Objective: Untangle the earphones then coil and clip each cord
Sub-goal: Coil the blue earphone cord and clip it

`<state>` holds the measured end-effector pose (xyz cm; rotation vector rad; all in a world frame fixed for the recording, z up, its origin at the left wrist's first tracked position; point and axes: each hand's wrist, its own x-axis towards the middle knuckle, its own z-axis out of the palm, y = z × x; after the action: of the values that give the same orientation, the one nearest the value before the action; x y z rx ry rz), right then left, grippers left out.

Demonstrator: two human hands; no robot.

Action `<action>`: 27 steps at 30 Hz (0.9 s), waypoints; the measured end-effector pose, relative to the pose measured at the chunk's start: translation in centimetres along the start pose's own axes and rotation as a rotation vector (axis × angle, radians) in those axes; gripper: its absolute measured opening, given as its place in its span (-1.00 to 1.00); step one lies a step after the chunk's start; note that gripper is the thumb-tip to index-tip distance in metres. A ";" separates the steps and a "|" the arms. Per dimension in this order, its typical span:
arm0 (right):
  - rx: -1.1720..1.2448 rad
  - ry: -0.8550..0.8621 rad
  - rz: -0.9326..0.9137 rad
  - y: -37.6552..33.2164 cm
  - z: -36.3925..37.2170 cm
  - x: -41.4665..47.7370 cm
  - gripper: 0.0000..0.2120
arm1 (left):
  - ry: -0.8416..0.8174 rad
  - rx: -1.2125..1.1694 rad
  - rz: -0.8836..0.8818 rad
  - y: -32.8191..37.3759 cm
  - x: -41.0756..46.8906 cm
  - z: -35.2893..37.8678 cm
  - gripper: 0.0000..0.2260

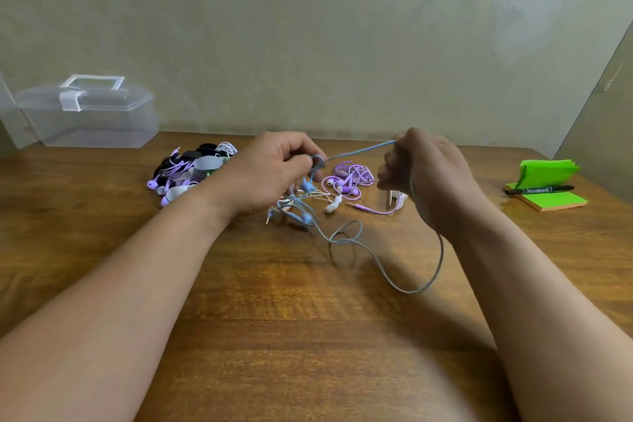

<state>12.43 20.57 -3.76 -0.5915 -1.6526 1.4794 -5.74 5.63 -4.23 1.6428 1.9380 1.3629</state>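
Note:
A blue earphone cord (376, 260) runs taut between my two hands above the wooden table (274, 319). My left hand (274, 168) pinches a small loop of it, with blue earbuds and a white cord dangling below. My right hand (424, 175) grips the other stretch of the blue cord, which drops past my wrist and loops on the table. Behind my hands lies a tangled purple earphone set (349, 180) with a white earbud (333, 205) beside it.
A pile of coiled, clipped earphones (191, 171) lies at the back left. A clear plastic box (89, 113) stands in the far left corner. Green sticky notes (548, 197) with a black marker (539, 189) sit at the right. A clip (395, 199) lies under my right hand.

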 end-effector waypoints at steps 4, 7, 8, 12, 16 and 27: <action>0.096 0.167 0.043 -0.4 -0.9 0.3 -0.72 | 0.091 -0.116 -0.071 -0.8 0.2 -0.2 -0.81; -0.373 0.118 0.007 -0.2 -1.8 0.1 -0.68 | 0.096 -0.089 -0.102 -0.8 0.3 -0.2 -0.83; -0.618 0.071 -0.040 0.0 -1.9 -0.1 -0.72 | 0.093 -0.070 -0.093 -0.7 0.4 -0.1 -0.83; -0.785 -0.054 -0.268 -0.5 0.2 -1.5 -0.78 | 0.080 -0.041 -0.031 -0.5 0.5 0.3 -0.86; -0.767 -0.217 -0.228 -0.3 3.3 -3.0 -0.57 | 0.080 0.055 0.016 -0.3 0.4 1.1 -0.86; -0.698 -0.292 -0.221 0.5 3.3 -2.8 -0.66 | 0.273 0.165 -0.046 -0.8 0.6 2.0 -0.87</action>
<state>11.20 16.55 -4.87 -0.5452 -2.3991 0.8316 -5.03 7.22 -5.70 1.5369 2.2825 1.5132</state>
